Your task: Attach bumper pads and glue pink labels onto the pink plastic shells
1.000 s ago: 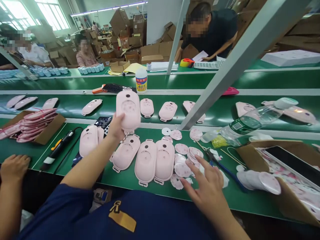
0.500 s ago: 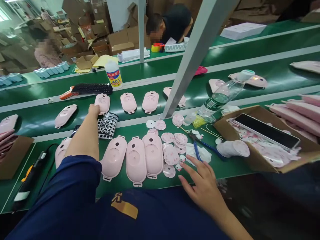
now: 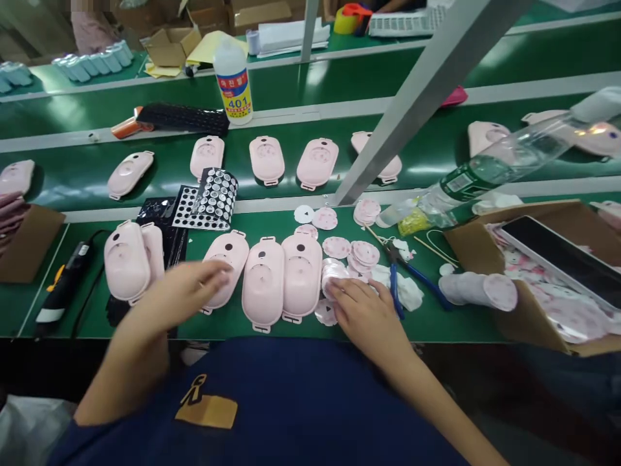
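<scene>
My left hand [image 3: 196, 288], slightly blurred, hovers over a pale pink plastic shell [image 3: 228, 249] with its fingers apart and nothing visible in them. To its right, two more pink shells [image 3: 263, 291] lie side by side, partly overlapping. My right hand [image 3: 366, 310] has its fingers closed on a round pink-patterned disc [image 3: 334, 268] in the loose pile beside these shells; the thumb side is partly hidden. More patterned discs [image 3: 363, 254] lie just beyond the fingers. Two further shells [image 3: 127, 262] are stacked left of my left hand.
Several pink shells [image 3: 266, 158] line the green belt. A glue bottle [image 3: 234, 84] stands behind them. Blue-handled pliers [image 3: 395, 285], a tilted water bottle [image 3: 475, 178] and a carton [image 3: 538, 323] with a phone are right. A slanted grey post [image 3: 427, 97] crosses the bench.
My left hand has let go of the pink shell on the belt and come back toward me. My right hand has moved forward and left onto the discs. The view has tilted down.
</scene>
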